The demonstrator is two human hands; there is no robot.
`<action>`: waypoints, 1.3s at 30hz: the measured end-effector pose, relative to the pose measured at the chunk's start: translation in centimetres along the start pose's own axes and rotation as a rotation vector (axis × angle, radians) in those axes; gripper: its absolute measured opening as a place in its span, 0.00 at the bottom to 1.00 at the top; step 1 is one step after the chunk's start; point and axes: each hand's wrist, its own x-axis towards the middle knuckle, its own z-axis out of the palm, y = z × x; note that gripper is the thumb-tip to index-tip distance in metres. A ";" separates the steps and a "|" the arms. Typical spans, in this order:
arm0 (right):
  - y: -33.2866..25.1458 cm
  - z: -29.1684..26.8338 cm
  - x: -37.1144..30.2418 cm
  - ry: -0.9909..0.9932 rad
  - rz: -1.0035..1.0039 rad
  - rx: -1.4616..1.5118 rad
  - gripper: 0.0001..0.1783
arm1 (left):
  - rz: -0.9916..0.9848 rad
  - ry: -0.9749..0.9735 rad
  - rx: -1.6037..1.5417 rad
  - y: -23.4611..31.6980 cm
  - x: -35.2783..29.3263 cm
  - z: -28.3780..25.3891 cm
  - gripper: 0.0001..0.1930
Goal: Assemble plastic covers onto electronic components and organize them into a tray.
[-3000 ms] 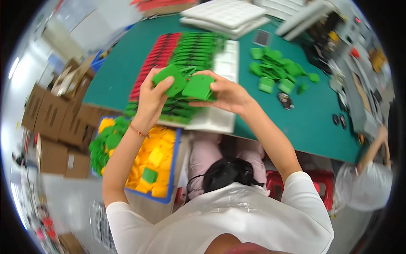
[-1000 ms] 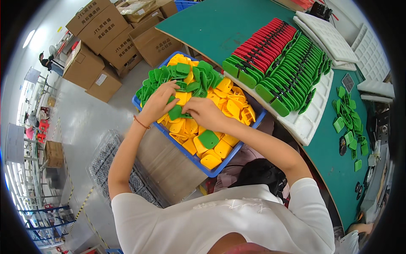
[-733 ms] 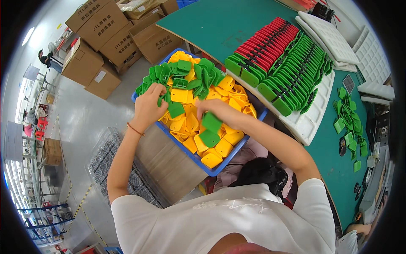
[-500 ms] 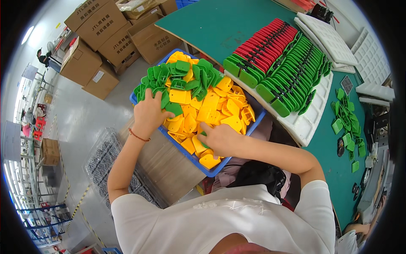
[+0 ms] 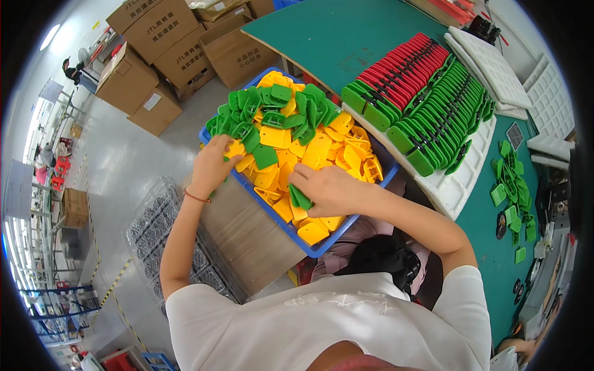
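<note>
Right hand [image 5: 331,190] grasping green pieces [image 5: 300,196] over the blue bin [image 5: 316,250]

At mid-frame, the right hand's fingers are clasping flat green pieces above the yellow pieces [image 5: 314,232]; half a second ago they were pressing over a green one lower down. The palm is hiding part of this grip, so the exact count is hard to make out. The left hand [image 5: 210,167] is bending at the bin's left edge, touching a yellow piece [image 5: 235,148]; whether its fingers are pinching it, I cannot tell. Its thumb is no longer meeting the green tile [image 5: 266,156] just right of it. Three seconds ago both hands were working over the table [image 5: 309,40].

The bin is holding mostly yellow pieces, with green ones heaping toward its upper left. At upper right, a white foam tray [image 5: 450,193] is carrying red and green rows. At lower left, a clear tray [image 5: 179,238] is containing small items too fine to identify. A co-worker's hand [image 5: 518,345] is showing at lower right, partly cut off.
</note>
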 end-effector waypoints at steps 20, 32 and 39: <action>2.6 2.3 10.9 0.055 0.245 0.272 0.32 | -0.363 -0.149 0.177 -6.8 -7.0 0.9 0.19; 2.9 4.1 11.1 0.208 0.366 0.935 0.35 | -0.209 -0.490 0.151 -5.3 5.6 -4.9 0.31; 2.6 4.5 12.0 0.198 0.402 0.783 0.36 | -0.136 -0.651 0.087 -4.4 8.2 -3.7 0.33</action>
